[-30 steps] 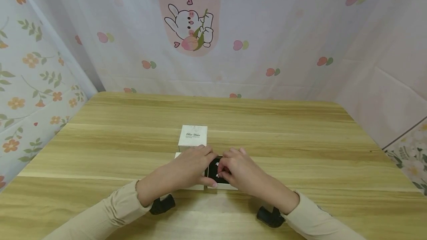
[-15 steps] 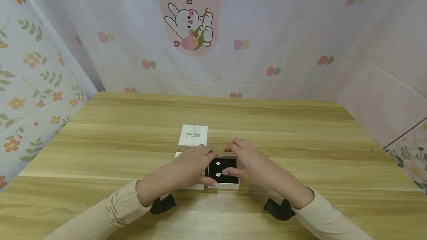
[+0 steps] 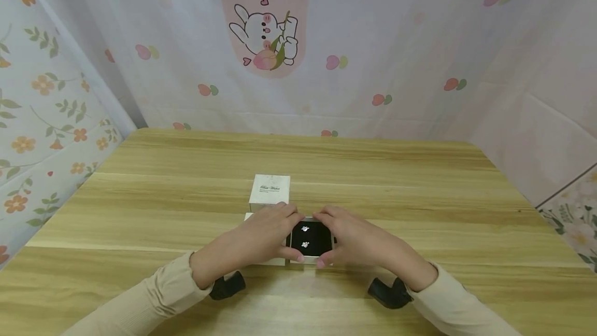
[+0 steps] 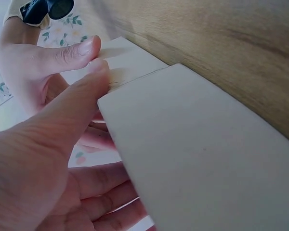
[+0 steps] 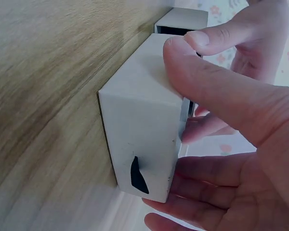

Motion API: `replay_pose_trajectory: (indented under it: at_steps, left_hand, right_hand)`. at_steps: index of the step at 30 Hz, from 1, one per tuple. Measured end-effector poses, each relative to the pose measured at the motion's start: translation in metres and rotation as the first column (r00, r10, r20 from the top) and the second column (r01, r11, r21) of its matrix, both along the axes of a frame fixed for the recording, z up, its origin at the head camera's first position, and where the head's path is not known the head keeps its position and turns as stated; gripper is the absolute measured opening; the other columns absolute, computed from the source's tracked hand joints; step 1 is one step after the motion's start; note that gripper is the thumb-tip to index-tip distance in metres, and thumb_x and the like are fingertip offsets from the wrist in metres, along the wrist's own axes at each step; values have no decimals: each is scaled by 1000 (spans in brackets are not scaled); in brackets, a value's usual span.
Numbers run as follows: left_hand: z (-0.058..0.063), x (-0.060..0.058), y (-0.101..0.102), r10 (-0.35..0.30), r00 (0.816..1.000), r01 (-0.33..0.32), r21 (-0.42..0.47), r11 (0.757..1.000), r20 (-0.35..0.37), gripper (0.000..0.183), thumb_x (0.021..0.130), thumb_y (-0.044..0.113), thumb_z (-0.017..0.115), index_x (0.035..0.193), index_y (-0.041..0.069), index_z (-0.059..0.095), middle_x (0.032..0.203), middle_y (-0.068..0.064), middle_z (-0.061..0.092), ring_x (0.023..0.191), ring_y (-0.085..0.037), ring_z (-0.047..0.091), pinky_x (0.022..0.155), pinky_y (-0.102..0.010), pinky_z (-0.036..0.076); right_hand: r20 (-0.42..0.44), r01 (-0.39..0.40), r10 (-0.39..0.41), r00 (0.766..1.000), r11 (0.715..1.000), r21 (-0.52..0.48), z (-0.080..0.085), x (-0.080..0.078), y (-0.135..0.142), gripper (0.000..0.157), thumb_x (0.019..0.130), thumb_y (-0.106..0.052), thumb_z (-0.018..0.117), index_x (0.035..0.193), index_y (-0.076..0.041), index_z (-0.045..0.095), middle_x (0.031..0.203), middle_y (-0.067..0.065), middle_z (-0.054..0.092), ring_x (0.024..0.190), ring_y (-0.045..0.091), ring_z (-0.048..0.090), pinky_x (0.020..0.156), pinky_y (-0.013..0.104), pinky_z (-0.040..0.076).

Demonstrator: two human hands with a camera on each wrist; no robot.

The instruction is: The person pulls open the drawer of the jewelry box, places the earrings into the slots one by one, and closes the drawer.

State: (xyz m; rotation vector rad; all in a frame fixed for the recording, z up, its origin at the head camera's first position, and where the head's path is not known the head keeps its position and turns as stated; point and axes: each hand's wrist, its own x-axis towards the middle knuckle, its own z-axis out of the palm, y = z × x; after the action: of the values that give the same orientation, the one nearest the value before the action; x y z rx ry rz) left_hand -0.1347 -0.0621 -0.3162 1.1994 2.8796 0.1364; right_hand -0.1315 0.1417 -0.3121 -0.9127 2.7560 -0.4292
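A white jewelry box drawer [image 3: 311,261] sits partly outside its white sleeve [image 4: 197,139], lined with a black insert [image 3: 319,240]. Two sparkling studs, likely earrings [image 3: 305,228], are set in the insert's left half. My left hand [image 3: 261,233] grips the box where sleeve and drawer meet, thumb on the near side and fingers on the far side. From the right, my right hand [image 3: 359,235] holds the drawer the same way. A black ribbon tab [image 5: 137,175] shows on the drawer's end in the right wrist view. The left hand covers most of the sleeve in the head view.
Just behind the sleeve stands a small white box [image 3: 269,191] with dark script on top. Everything rests on a wood-grain table [image 3: 186,196]. A printed curtain [image 3: 396,40] hangs behind it, and floral cloth [image 3: 51,118] hangs at the left.
My right hand has left the studs, drawn back to the right, and closed its thumb and fingers round the drawer's sides. The left hand and the box have stayed put.
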Motion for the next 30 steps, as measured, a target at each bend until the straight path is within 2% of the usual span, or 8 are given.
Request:
replay_pose_trajectory:
  at_steps: [6,12,16,21,25,30]
  left_hand:
    - [1,-1,-1,-9,1000,9,-17,1000,-27,72,75,59,65,124,6,57,114,-3,57,102,-18,50,88,-33,45]
    - [4,-2,-2,6,1000,-5,-19,1000,16,73,77,59,63,126,6,55,120,-5,55,111,-21,49,97,-37,42]
    - [6,-3,-5,10,999,-11,21,1000,32,71,77,56,64,127,6,54,122,-6,55,114,-22,49,97,-38,41]
    - [11,-4,-16,2,999,-6,96,995,44,70,77,49,69,130,6,52,122,-6,53,113,-23,49,95,-38,43]
    - [11,-4,-29,-38,999,37,129,991,3,70,76,46,72,130,7,51,119,-5,53,108,-22,49,91,-35,45]
    - [9,-3,-43,-36,999,35,133,991,6,72,73,47,72,130,10,50,115,-2,52,100,-17,48,82,-31,46]
  right_hand:
    - [-20,-6,7,1000,999,47,3,0,-3,81,67,-39,80,130,1,49,116,4,54,101,17,53,89,37,46]
    - [-88,-46,56,995,993,106,6,0,-4,78,67,-42,80,126,1,51,112,5,55,103,19,50,93,38,43]
    - [-103,-53,66,993,991,122,6,0,-4,77,67,-43,79,124,0,52,108,4,54,99,18,49,92,39,43]
    - [-94,-55,67,993,991,122,6,-1,-4,77,67,-44,79,124,0,51,110,5,54,105,21,50,96,41,41]
    - [-89,-58,68,994,992,114,6,-2,-3,77,67,-44,79,125,0,51,112,5,54,107,22,50,94,42,40]
    - [-84,-69,78,993,992,102,6,-3,-2,78,67,-43,78,125,0,51,113,6,54,109,23,50,94,43,39]
